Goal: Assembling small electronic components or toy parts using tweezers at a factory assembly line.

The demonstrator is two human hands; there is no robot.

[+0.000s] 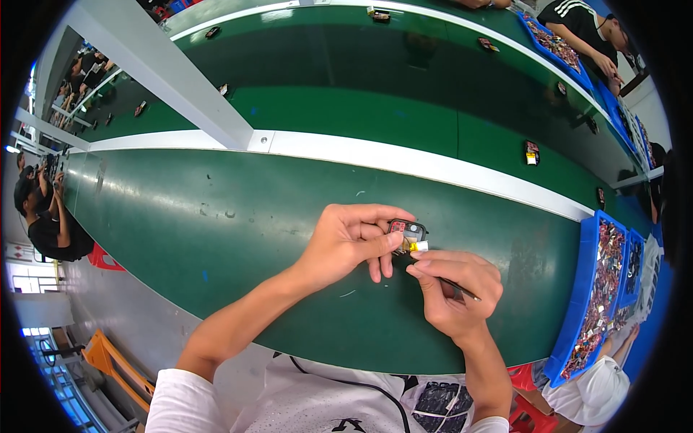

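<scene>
My left hand (336, 244) is closed around a small black housing (424, 232), held up over the green tabletop. Inside the housing some red and grey parts show. A yellow and white piece (419, 246) sits at its lower right edge. My right hand (465, 289) pinches a thin dark rod-like tool (462, 290), whose back end sticks out past the fingers. Its front end is hidden by the fingertips, which are close beside the yellow and white piece. Whether the tool touches the housing, I cannot tell.
A blue bin (568, 317) full of small colourful parts stands at the table's right end, with another blue tray (633, 270) beside it. Beyond the white rail (404, 163) and metal post (173, 79), a green belt (346, 108) carries several small devices. Other people sit around.
</scene>
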